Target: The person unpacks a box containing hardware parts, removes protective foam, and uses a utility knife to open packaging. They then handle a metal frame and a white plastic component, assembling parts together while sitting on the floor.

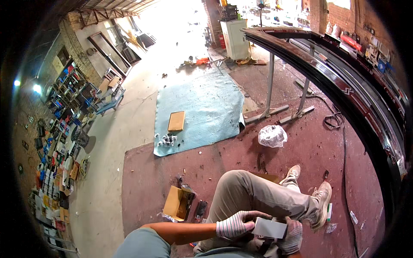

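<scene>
You have two gloved hands on one small grey box (269, 228), held over your lap: your left hand (235, 224) grips its left end, your right hand (291, 236) cups it from below. On the floor lie one open cardboard box (177, 203), one flat brown carton (176, 121) on one blue mat (206, 103), and one white plastic bag (272, 136).

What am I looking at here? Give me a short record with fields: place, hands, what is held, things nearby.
Place: workshop with a dark red floor
Posture: seated, legs crossed
Left hand: striped glove, gripping the flat grey-white piece
Right hand: striped glove, under the same piece
Nearby: open cardboard box, blue mat with a brown flat box, white plastic bag
</scene>
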Demonstrator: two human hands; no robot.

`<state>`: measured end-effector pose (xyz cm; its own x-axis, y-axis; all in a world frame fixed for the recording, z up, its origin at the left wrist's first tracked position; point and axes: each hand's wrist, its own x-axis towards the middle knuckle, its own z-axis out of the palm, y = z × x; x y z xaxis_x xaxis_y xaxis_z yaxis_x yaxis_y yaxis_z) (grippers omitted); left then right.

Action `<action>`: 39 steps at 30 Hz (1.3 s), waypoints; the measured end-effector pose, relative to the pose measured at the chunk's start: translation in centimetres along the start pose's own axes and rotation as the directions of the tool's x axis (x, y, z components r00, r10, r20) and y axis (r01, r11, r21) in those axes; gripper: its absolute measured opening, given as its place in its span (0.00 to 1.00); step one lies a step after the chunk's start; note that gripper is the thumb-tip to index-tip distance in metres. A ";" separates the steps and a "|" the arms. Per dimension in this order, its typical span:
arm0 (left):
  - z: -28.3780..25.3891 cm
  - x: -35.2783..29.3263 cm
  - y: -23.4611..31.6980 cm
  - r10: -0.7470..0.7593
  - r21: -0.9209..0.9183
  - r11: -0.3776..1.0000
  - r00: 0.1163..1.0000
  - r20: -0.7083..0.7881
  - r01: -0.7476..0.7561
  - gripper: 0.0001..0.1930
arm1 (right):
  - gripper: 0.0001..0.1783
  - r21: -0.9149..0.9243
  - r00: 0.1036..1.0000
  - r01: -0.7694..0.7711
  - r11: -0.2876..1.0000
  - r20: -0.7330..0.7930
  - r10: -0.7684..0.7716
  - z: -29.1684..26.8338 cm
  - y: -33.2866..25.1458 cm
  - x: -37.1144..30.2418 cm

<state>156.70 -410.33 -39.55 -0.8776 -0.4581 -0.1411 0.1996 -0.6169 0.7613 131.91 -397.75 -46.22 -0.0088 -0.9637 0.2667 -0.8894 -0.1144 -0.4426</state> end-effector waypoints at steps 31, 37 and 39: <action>-4.2 1.5 -0.6 -0.134 0.076 0.987 0.987 -0.086 0.141 0.26 | 0.28 -0.050 0.996 -0.082 0.995 -0.046 0.080 0.8 -0.3 0.0; -3.4 -0.4 -0.4 -0.315 -0.230 0.922 0.949 0.019 0.311 0.35 | 0.23 -0.030 0.997 0.005 1.000 -0.077 -0.007 0.8 -0.5 0.3; -3.3 -1.2 0.0 -0.392 -0.220 0.899 0.920 -0.021 0.379 0.36 | 0.23 -0.087 0.999 0.031 0.996 -0.016 -0.032 0.5 -0.7 0.3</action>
<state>159.22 -411.83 -41.47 -0.8763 -0.1925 -0.4417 -0.0569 -0.8689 0.4917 132.78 -398.11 -46.20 0.0127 -0.9555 0.2947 -0.9255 -0.1228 -0.3582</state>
